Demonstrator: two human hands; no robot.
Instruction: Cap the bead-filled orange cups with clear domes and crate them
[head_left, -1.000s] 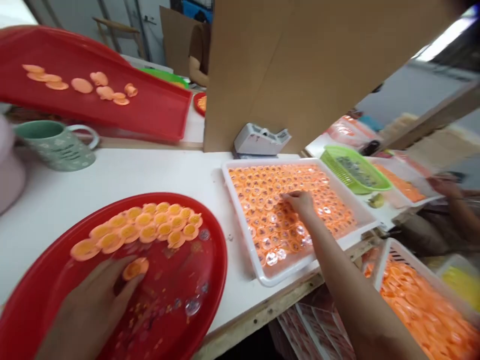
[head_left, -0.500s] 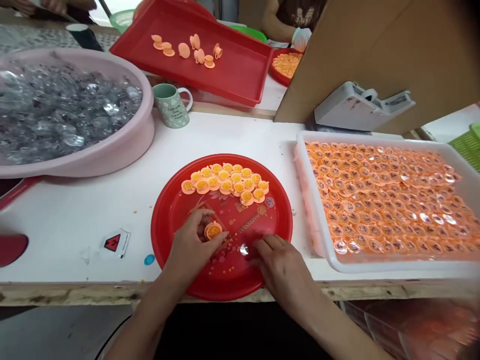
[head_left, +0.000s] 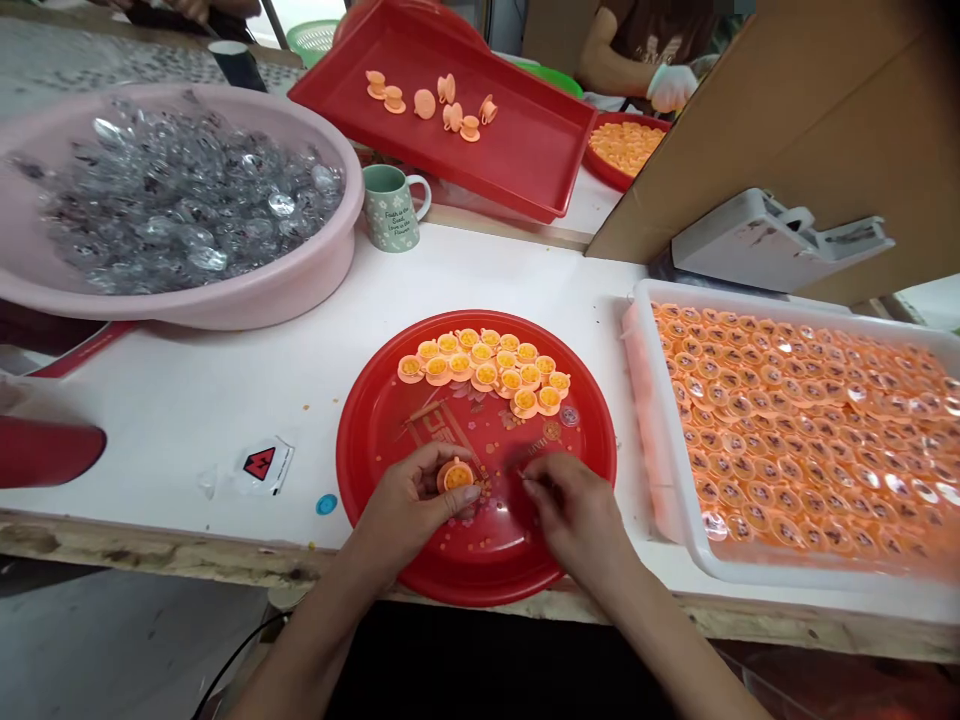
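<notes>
With the fingers of the left hand (head_left: pixel 412 508), pinching a small orange cup (head_left: pixel 457 476) against the thumb, opening turned up, over the near half of the round red tray (head_left: pixel 369 440); with the right hand (head_left: pixel 581 508), holding thumb and fingertips close together just right of the cup, too blurred to tell whether gripping anything; near the far rim, see the matching cups (head_left: pixel 480 365) clustered; farther right, note a white bin (head_left: pixel 810 572) packed with orange pieces (head_left: pixel 810 440); at left, a pink basin (head_left: pixel 300 295) heaped with clear pieces (head_left: pixel 195 220)

held cup (head_left: pixel 456 477): orange. round tray (head_left: pixel 369 435): red, printed motifs. mug (head_left: pixel 392 220): green, pale floral pattern, dark lettering. basin (head_left: pixel 300 295): pale pink.
</notes>
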